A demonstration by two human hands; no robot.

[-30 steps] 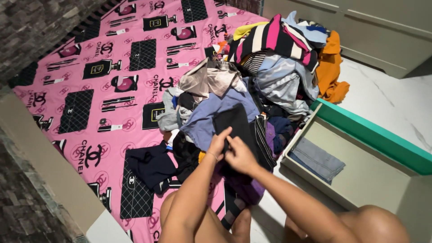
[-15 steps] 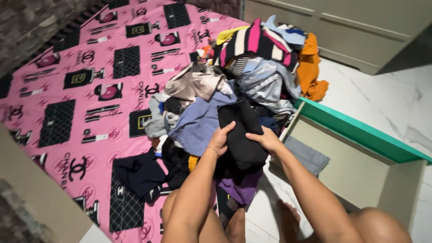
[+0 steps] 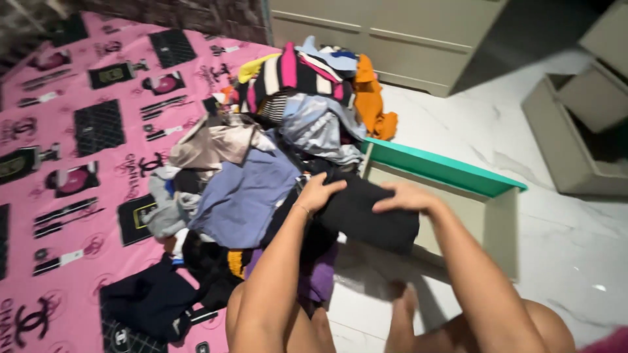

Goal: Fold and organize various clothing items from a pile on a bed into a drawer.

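Observation:
A folded black garment (image 3: 366, 219) is held between both hands, above the near edge of an open drawer with a green front (image 3: 445, 171). My left hand (image 3: 318, 191) grips its left end. My right hand (image 3: 407, 196) presses on its top right part. Just behind and to the left lies a big heap of mixed clothes (image 3: 288, 124), with a blue-grey piece (image 3: 242, 196) right beside my left hand.
A pink patterned sheet (image 3: 78, 150) covers the mattress on the left, with dark garments (image 3: 150, 301) on its near part. Beige drawer units (image 3: 575, 124) stand on the white marble floor (image 3: 562, 248) at right. My bare legs are at the bottom.
Both hands have carried the black garment to the right, off the heap and over the drawer's edge. My view has swung right, bringing the beige units and more floor into sight.

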